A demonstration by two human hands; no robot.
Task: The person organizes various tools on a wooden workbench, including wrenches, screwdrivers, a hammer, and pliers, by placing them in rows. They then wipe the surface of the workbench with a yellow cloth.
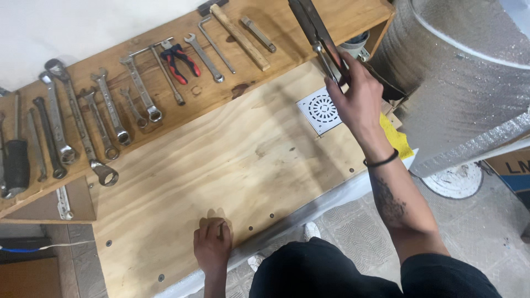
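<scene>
The left hand sits nearest, fingers curled into a loose fist with the knuckles pressed on the plywood bench top, close to its near edge. It holds nothing that shows; it looks planted there as a prop for the body while the other arm reaches.

The right hand is stretched well out to the far right corner of the bench, a black band around its wrist. Its fingers are wrapped tight around the lower end of a long dark metal tool, two flat bars lying side by side, which runs up and away from the grip toward the top of the view. Gripped at its end, the bars angle over the raised shelf; what the tool is exactly I cannot tell.

Just left of that grip, flat on the plywood, lies a white square drain grate. Below the wrist a yellow cloth hangs over the bench edge.

Farther left of the grip, the raised wooden shelf carries a fanned row of wrenches, red-handled pliers, an L-shaped hex key and a wooden-handled hammer, spaced apart so each is easy to pick out.
</scene>
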